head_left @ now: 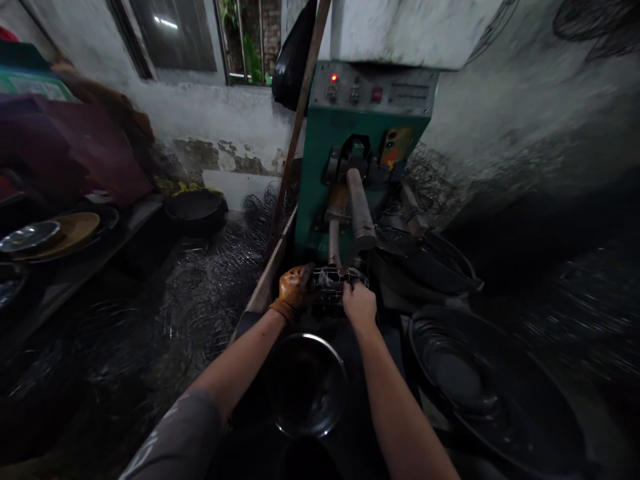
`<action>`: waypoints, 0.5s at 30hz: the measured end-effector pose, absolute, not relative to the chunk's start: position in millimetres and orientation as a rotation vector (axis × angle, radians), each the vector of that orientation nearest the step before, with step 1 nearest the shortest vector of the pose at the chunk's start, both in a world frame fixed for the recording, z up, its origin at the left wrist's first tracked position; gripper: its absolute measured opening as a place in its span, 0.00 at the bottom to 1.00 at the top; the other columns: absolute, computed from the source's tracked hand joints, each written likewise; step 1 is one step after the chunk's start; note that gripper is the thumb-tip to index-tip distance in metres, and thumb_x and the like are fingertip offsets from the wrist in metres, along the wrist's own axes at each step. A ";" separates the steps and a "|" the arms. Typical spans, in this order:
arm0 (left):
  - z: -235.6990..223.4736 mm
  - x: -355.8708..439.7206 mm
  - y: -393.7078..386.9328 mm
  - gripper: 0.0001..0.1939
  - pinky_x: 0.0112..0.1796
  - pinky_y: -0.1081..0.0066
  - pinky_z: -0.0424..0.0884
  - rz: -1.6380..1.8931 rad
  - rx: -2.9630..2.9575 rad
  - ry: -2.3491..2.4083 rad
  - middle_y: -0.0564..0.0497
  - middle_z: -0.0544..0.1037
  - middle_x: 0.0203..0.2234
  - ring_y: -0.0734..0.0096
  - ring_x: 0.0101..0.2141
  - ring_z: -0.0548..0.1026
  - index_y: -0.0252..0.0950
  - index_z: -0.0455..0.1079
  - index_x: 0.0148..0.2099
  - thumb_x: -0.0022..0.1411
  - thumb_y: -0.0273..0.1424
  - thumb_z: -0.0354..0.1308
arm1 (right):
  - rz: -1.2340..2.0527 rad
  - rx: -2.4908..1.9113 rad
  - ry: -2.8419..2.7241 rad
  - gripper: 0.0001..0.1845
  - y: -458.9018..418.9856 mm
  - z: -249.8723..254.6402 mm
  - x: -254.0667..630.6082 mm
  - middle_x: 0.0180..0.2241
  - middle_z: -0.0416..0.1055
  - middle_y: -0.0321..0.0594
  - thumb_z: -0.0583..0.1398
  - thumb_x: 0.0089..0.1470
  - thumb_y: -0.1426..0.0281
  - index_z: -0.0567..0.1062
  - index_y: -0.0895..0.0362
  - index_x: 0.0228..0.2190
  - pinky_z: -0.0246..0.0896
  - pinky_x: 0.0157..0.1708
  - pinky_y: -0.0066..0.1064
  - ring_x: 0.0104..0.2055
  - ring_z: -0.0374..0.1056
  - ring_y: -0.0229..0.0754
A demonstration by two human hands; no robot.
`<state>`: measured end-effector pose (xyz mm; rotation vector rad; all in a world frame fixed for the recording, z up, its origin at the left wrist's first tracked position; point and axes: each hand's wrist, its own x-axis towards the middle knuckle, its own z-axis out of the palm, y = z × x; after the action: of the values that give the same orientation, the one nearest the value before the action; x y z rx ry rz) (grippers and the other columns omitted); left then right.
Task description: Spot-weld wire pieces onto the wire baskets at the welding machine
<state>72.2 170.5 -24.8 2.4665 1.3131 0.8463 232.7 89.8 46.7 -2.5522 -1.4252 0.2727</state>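
A small wire cage piece (331,280) sits under the metal arms (360,210) of a green machine (360,127). My left hand (295,290), in an orange glove, grips the piece's left side. My bare right hand (358,301) is closed on its right side. Both hands hold it just below the tips of the machine's arms. A round steel bowl (309,383) lies between my forearms, nearer to me.
Heaps of wire rings (215,280) cover the floor at left. A large dark basin (480,380) stands at right, a black tub (196,208) by the wall. A wooden pole (300,120) leans beside the machine. Plates lie on a left shelf (55,233).
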 end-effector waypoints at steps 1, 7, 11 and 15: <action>-26.4 74.0 171.6 0.39 0.55 0.55 0.73 0.844 2.485 1.311 0.38 0.78 0.55 0.48 0.54 0.77 0.33 0.68 0.66 0.55 0.42 0.68 | 0.276 -2.552 -1.423 0.18 90.4 47.0 233.4 0.41 0.81 0.55 0.52 0.72 0.67 0.79 0.62 0.50 0.65 0.40 0.32 0.43 0.79 0.50; -31.1 74.8 175.2 0.40 0.55 0.55 0.73 0.770 2.490 1.287 0.38 0.78 0.55 0.49 0.54 0.77 0.33 0.66 0.67 0.57 0.46 0.67 | 0.277 -2.549 -1.425 0.19 90.2 44.2 235.9 0.42 0.81 0.54 0.51 0.73 0.67 0.79 0.62 0.51 0.65 0.41 0.32 0.45 0.78 0.51; -16.4 76.2 171.5 0.41 0.54 0.54 0.72 0.717 2.582 1.286 0.39 0.78 0.55 0.48 0.54 0.76 0.34 0.65 0.68 0.58 0.50 0.65 | 0.272 -2.548 -1.405 0.18 90.1 38.2 244.6 0.41 0.81 0.54 0.52 0.72 0.68 0.79 0.63 0.49 0.64 0.41 0.32 0.45 0.78 0.51; 7.5 87.5 164.6 0.39 0.50 0.51 0.72 0.558 2.645 1.374 0.40 0.78 0.53 0.45 0.51 0.76 0.38 0.68 0.66 0.58 0.51 0.66 | 0.264 -2.540 -1.375 0.18 91.1 32.3 256.4 0.41 0.81 0.55 0.53 0.71 0.70 0.80 0.65 0.49 0.64 0.41 0.32 0.46 0.78 0.51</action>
<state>87.5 164.6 7.5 2.6445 1.3742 0.5581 256.4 91.1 32.3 -2.5402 -1.3751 0.2636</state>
